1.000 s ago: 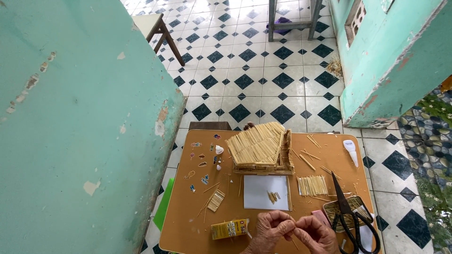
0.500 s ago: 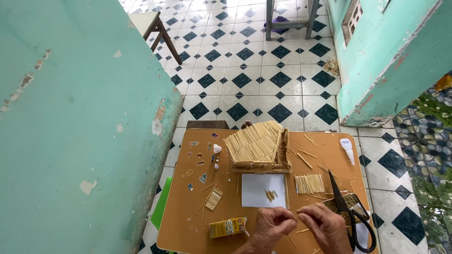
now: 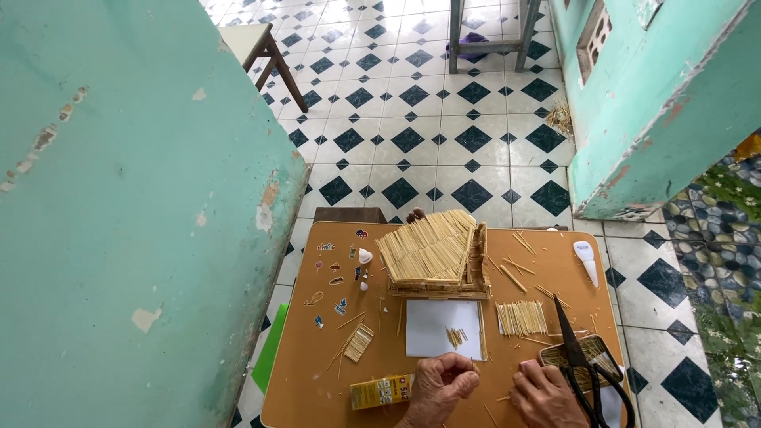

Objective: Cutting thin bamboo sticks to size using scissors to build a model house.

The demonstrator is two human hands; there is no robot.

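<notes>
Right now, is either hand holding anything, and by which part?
The left hand pinches a thin stick by its lower end between its fingertips, over the small table. The right hand rests beside the scissors; whether it holds anything cannot be told.

One camera on the person's head is looking down from high up at the small orange-brown table [image 3: 547,261], facing the checkered floor tiles [image 3: 444,143] beyond.

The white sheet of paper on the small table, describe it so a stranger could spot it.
On the brown table, right below the stick-built model house, lies a white sheet of paper. It is the only flat white rectangle there, with a few short sticks on it.
</notes>
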